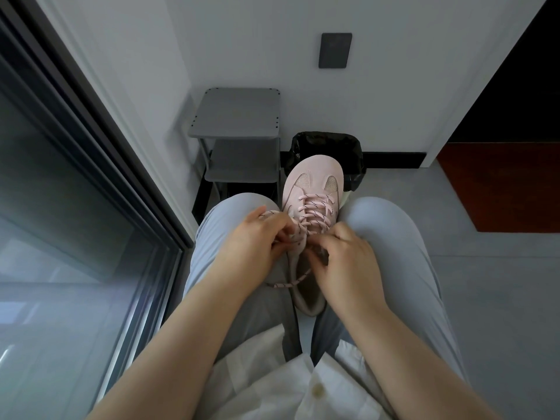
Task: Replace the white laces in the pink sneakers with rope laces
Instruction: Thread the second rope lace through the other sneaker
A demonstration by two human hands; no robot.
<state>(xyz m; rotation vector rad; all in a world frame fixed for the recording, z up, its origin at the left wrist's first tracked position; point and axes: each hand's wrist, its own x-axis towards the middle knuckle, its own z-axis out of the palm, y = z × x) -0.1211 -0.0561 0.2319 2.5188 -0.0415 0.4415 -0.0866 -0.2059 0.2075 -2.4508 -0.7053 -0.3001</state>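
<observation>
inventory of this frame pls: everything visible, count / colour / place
sneaker: 1, pink, between the knees, toe pointing away
lace: 1, pink with dark flecks, threaded in the sneaker, loose end over left thigh
shelf: 1, grey, against far wall
bin: 1, black liner, behind sneaker toe
wall plate: 1, dark grey, on wall
glass door: 1, dark frame, left
floor patch: 1, red-brown, right
shirt: 1, white, bottom
trousers: 1, light blue
left hand: grips the lace
right hand: grips the sneaker by its opening
</observation>
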